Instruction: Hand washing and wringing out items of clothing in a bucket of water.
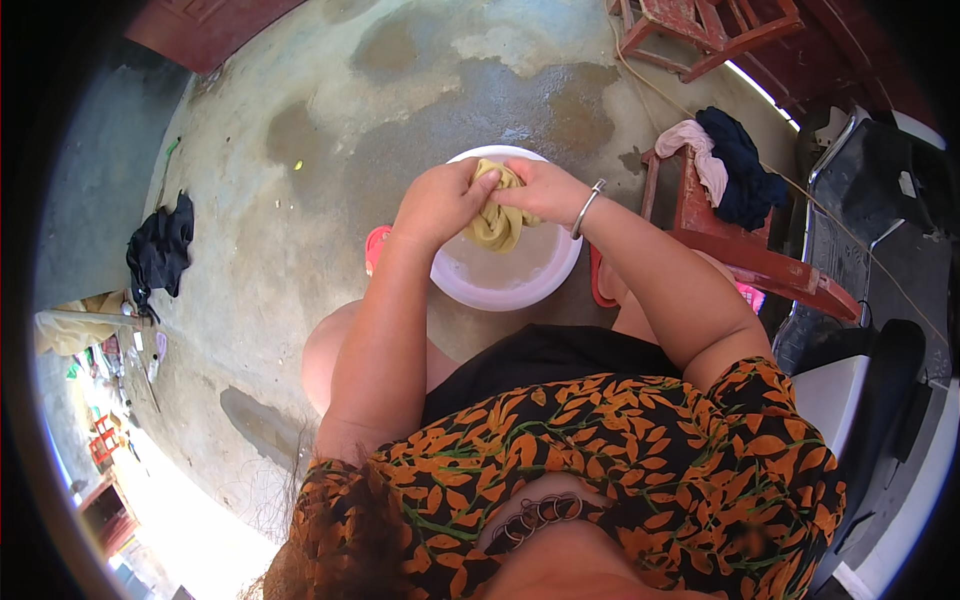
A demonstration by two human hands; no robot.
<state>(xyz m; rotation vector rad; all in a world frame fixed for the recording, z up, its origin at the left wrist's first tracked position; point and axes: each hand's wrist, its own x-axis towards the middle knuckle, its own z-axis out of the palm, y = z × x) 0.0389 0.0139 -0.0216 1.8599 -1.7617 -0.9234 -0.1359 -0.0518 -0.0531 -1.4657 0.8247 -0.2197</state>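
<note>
A bunched yellow cloth is gripped between my two hands, above a white plastic basin on the floor. My left hand holds it from the left, its thumb pressed on the folds. From the right, my right hand pinches the cloth's upper part; a silver bangle circles that wrist. Cloudy water with some foam along its edge shows in the basin below. The cloth's lower end hangs over the water, and whether it touches the surface I cannot tell.
Wet patches darken the concrete floor beyond the basin. To the right, a red wooden chair bears a pink cloth and a dark navy cloth. A motor scooter stands farther right. Black fabric lies at left.
</note>
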